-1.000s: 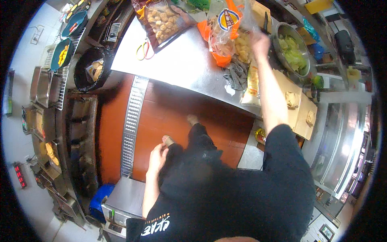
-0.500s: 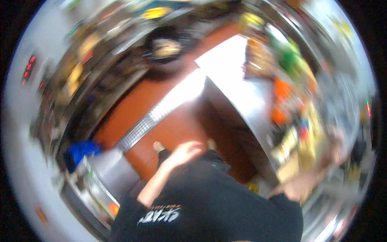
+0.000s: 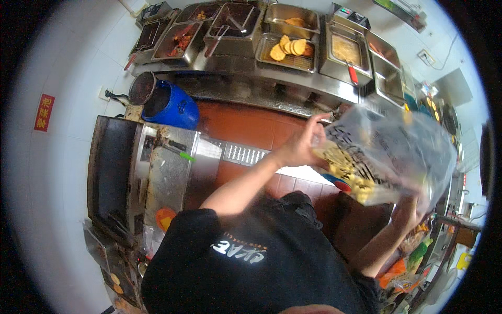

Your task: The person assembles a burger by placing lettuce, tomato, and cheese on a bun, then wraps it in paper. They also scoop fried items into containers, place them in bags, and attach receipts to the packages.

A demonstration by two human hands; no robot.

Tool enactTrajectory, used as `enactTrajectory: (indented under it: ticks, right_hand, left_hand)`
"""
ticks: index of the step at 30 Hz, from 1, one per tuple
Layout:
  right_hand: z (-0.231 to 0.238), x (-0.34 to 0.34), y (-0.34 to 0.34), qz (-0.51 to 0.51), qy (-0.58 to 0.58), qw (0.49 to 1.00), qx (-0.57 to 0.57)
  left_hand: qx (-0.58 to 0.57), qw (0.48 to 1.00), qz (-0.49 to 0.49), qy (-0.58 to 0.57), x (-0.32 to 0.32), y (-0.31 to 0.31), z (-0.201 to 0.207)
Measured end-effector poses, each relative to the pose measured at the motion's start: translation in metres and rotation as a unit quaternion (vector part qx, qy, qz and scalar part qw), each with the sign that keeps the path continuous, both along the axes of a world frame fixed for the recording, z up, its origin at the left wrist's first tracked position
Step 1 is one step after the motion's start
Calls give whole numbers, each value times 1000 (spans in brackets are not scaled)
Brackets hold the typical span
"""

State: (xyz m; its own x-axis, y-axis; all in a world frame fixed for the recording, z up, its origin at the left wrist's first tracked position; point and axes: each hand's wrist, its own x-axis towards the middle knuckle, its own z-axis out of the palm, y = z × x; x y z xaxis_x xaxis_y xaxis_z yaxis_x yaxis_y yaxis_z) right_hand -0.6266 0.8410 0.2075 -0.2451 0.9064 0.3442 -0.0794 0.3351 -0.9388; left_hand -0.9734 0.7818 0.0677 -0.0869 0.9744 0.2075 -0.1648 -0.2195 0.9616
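Observation:
I hold up a large clear plastic bag (image 3: 392, 141) with dark print, in front of me to the right. Yellow pieces that look like fries (image 3: 361, 186) have gathered along its lower left side. My left hand (image 3: 307, 144) is closed on the bag's left end. Beneath the bag's near right part, my right hand (image 3: 407, 213) grips the plastic, its fingers partly hidden by the bag.
Along the back counter stand a fryer (image 3: 327, 65) with a red-handled basket and a tray (image 3: 264, 62) with yellow round slices. A blue barrel (image 3: 183, 110) stands at back left, near a dark griddle (image 3: 116, 167). Orange packaging (image 3: 395, 269) lies at right.
My view has turned toward the fryer counter. The bag, blurred at the far right earlier, is now in front of me. My left hand, formerly away from it, has taken hold of it.

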Motion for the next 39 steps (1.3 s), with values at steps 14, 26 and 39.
enactTrajectory:
  ticks: [14,26,39]
  right_hand:
    - [-71,-282,210,51,-38,996,56]
    - [-56,-298,261,-199,42,978,-43]
    - [3,-425,244,-176,-158,972,3]
  left_hand:
    - [-214,843,321,-375,-452,278,-118]
    - [-222,896,298,242,-371,330,-59]
    - [-172,936,9,307,-430,393,-82]
